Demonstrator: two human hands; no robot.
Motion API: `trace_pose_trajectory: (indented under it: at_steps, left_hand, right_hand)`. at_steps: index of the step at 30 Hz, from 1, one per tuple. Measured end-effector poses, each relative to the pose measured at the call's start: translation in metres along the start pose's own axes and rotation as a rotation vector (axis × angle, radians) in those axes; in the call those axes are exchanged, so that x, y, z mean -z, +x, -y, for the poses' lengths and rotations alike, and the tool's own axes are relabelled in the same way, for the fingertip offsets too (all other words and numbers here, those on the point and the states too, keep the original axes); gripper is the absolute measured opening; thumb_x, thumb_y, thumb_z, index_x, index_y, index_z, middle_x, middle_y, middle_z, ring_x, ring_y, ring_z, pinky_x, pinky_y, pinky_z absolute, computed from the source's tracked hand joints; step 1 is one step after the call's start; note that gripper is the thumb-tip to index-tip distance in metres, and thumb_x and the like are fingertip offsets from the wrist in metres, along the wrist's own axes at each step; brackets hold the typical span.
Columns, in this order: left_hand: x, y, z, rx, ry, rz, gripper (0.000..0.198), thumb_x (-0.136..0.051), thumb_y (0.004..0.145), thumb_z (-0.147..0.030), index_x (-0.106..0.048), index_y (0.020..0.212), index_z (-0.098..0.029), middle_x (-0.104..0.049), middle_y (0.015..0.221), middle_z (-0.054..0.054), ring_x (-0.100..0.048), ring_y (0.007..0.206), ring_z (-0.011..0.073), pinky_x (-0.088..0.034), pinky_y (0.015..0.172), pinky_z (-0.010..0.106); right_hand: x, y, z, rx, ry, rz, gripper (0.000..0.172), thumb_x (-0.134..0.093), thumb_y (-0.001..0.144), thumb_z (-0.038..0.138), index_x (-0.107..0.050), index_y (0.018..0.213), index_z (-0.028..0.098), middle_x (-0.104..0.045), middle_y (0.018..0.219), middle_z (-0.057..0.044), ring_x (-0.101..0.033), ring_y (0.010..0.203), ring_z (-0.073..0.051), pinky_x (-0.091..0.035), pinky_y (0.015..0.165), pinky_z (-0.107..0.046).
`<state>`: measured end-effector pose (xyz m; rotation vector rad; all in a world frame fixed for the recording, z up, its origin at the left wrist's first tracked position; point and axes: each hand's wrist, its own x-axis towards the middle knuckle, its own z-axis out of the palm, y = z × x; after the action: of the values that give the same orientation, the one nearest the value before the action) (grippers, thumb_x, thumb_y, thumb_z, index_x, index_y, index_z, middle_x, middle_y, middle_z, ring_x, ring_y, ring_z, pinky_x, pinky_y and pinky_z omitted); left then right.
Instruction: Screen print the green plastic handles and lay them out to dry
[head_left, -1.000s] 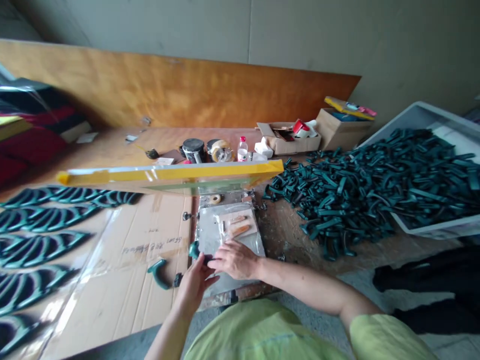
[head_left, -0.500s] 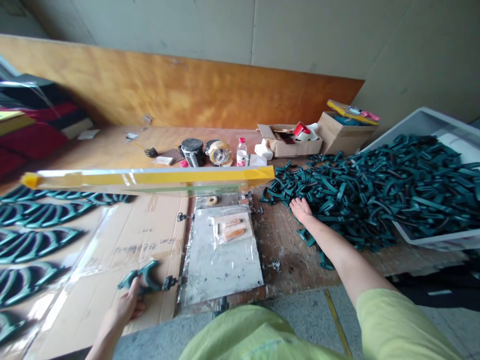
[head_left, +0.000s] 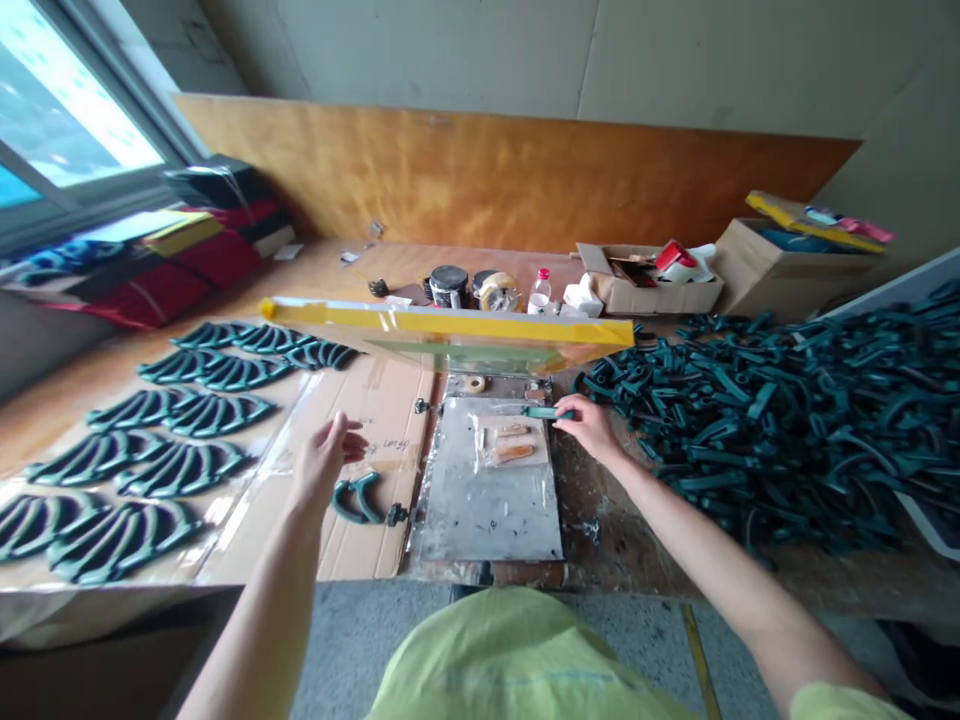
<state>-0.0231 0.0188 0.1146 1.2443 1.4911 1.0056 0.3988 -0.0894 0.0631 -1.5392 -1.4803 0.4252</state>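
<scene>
My right hand pinches a dark green curved plastic handle by its right end, above the far right part of a grey metal plate. On that plate lies a small clear-wrapped pad with orange-brown pieces. My left hand hangs over the cardboard sheet, its fingers loosely apart and holding nothing. Just below and right of it, two green handles rest side by side on the cardboard. A large loose heap of green handles spreads beyond my right hand.
Fanned rows of green handles cover the cardboard's left side. A yellow-taped screen frame spans above the plate's far end. Behind it stand a black tub, a red-capped bottle and an open carton. Black knobs flank the plate.
My right hand has come left from the heap with a handle in it. My left hand has let go of the handles on the cardboard and risen. The view has swung left.
</scene>
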Motion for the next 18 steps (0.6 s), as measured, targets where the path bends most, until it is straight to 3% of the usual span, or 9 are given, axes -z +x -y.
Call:
trace_pose_trajectory:
  at_steps: [4,7,12,16,18]
  left_hand:
    - [-0.033,0.006,-0.056,-0.166,-0.192,0.061,0.045,-0.060,0.077,-0.061,-0.063,0.083,-0.017,-0.062,0.060,0.001,-0.056,0.050,0.0109,-0.048,0.050,0.021]
    - [-0.044,0.006,-0.079,-0.236,-0.253,0.100,0.039,-0.059,0.081,-0.056,-0.063,0.083,-0.017,-0.061,0.060,0.000,-0.056,0.050,0.0099,-0.046,0.050,0.020]
    - [-0.055,0.008,-0.102,-0.312,-0.343,0.061,0.029,-0.054,0.085,-0.049,-0.054,0.082,-0.020,-0.061,0.058,-0.004,-0.052,0.046,0.0085,-0.044,0.049,0.020]
    - [-0.063,0.014,-0.109,-0.302,-0.277,0.023,0.030,-0.045,0.089,-0.042,-0.055,0.075,-0.017,-0.059,0.055,-0.003,-0.050,0.045,0.0078,-0.041,0.048,0.020]
    - [-0.062,0.014,-0.106,-0.292,-0.243,0.031,0.036,-0.044,0.089,-0.046,-0.056,0.071,-0.017,-0.059,0.056,-0.001,-0.051,0.046,0.0083,-0.042,0.049,0.020]
  right_hand:
    - [-0.059,0.000,0.016,0.110,0.115,0.158,0.032,-0.050,0.065,0.000,-0.072,0.076,0.021,-0.069,0.091,-0.002,-0.064,0.092,-0.018,-0.050,0.088,-0.034]
    - [-0.074,-0.004,0.008,0.131,0.034,0.254,0.042,-0.048,0.066,-0.006,-0.075,0.081,0.022,-0.070,0.090,-0.001,-0.064,0.089,-0.016,-0.050,0.089,-0.034]
    - [-0.075,-0.014,0.008,0.191,-0.268,0.296,0.027,-0.065,0.079,0.006,-0.076,0.098,0.022,-0.072,0.104,-0.006,-0.060,0.104,-0.022,-0.047,0.095,-0.042]
    - [-0.093,-0.019,0.028,0.252,-0.447,0.405,0.051,-0.067,0.086,0.027,-0.056,0.135,0.023,-0.055,0.140,-0.011,-0.047,0.131,-0.027,-0.037,0.108,-0.049]
    - [-0.103,-0.020,0.036,0.256,-0.513,0.483,0.055,-0.064,0.088,0.033,-0.049,0.141,0.024,-0.048,0.147,-0.009,-0.038,0.139,-0.029,-0.029,0.113,-0.054]
